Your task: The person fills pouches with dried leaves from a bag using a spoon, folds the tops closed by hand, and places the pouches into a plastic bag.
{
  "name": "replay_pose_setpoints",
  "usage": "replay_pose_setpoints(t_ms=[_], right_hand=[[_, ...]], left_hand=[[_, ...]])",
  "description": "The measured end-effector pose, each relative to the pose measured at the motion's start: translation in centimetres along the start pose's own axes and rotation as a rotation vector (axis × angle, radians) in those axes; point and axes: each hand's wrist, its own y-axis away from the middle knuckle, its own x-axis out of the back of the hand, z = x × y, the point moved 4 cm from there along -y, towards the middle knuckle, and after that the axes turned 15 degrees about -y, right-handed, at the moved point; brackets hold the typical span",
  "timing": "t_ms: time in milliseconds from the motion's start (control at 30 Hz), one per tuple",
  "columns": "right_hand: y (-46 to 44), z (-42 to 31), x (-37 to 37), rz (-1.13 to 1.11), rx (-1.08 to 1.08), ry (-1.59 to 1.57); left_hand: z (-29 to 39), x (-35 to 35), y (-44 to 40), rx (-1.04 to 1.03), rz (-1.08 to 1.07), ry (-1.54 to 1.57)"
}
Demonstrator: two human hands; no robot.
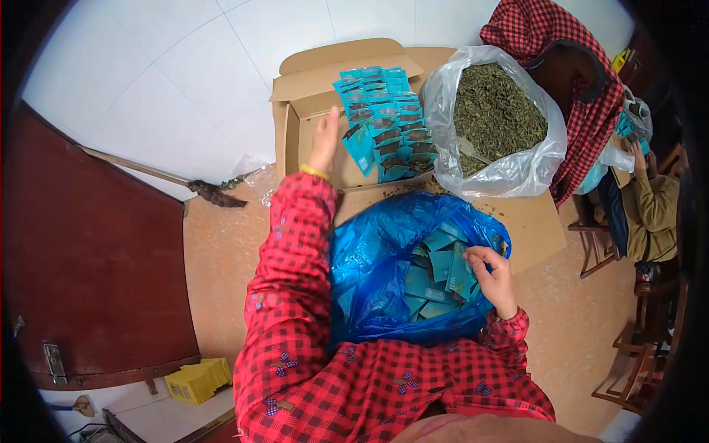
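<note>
My left hand (325, 140) is stretched over the left side of a cardboard box (294, 136), its fingers straight and holding nothing. Just right of it, rows of upright teal packets (385, 125) fill much of the box, their tops showing dark contents. One packet at the near left leans outward. My right hand (496, 282) is closed in a pinch at the upper edge of a teal packet (459, 269), over a blue plastic bag (369, 251). Inside the bag lie several more flat teal packets (419, 282). The fingertips partly hide the pinched edge.
A clear plastic bag of dried green leaves (498, 111) stands right of the box, with a scoop (473, 151) in it. Checked red cloth (605, 111) drapes behind. At right, another person (653, 207) sits near wooden chairs. A broom (214, 193) and yellow stack (198, 380) are left.
</note>
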Motion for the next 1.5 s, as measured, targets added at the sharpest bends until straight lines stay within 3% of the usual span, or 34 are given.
replay_pose_setpoints(t_ms=[100,200,500,767,1000,1067,1133,1267,1300,1367,1500], right_hand=[[0.0,0.2,-0.4,-0.014,0.013,0.009],[-0.1,0.3,-0.9,-0.051,0.010,0.037],[0.6,0.3,-0.3,-0.007,0.038,0.041],[0.6,0.2,-0.5,0.001,0.045,0.029],[1.7,-1.9,0.6,-0.069,-0.061,0.113],[2.2,-4.0,-0.7,-0.187,0.264,0.380],[2.6,-2.9,-1.5,-0.162,0.248,0.392],[2.8,-1.9,-1.2,-0.157,0.217,0.369],[2.7,-1.7,-1.1,-0.167,0.167,0.314],[2.5,-2.2,-0.7,-0.167,0.120,0.264],[1.8,-5.1,1.4,0.030,0.138,0.194]], left_hand=[[2.0,0.0,5.6,-0.158,0.020,-0.253],[2.4,-0.5,8.4,-0.381,0.036,-0.729],[3.0,-0.6,5.1,-0.426,0.006,-0.607],[2.0,-0.6,4.8,-0.268,-0.099,-0.518],[7.1,1.4,8.3,-0.580,0.194,-0.542],[9.4,0.8,11.5,-0.593,0.200,-0.465],[11.0,-1.6,14.6,-0.532,-0.130,-0.172],[12.8,-8.0,21.6,-0.524,-0.804,-0.290],[12.9,-8.9,22.4,-0.525,-0.803,-0.289],[13.3,-11.5,24.8,-0.658,-1.165,-0.286],[12.5,-15.0,25.3,-0.790,-1.284,-0.210]])
